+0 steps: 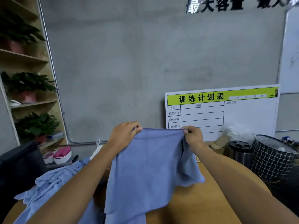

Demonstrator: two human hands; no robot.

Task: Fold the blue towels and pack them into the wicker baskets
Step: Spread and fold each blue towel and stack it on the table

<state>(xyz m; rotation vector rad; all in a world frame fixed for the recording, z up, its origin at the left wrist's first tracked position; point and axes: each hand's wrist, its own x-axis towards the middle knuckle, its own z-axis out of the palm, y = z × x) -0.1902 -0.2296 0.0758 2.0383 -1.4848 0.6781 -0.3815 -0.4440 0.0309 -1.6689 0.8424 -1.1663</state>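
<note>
Blue towel (145, 167) between both hands (123, 135)

one view only, worn on the head, wide-angle, with straight lines bowed toward the edges. aimed forward and slightly down, over both forearms entering from the bottom edge and reaching away from the lens. close to the left hand (123, 135) and right hand (193, 137), raised near frame centre with a blue towel (145, 167) hanging between them and covering much of the lower middle. below, only a strip of the wooden counter (194, 204). beyond, square-on to a grey wall (121, 62) filling the upper half. at the left edge, shelves (24, 57) leaning inward; at the right, a whiteboard chart (234, 110) propped against the wall.
</note>
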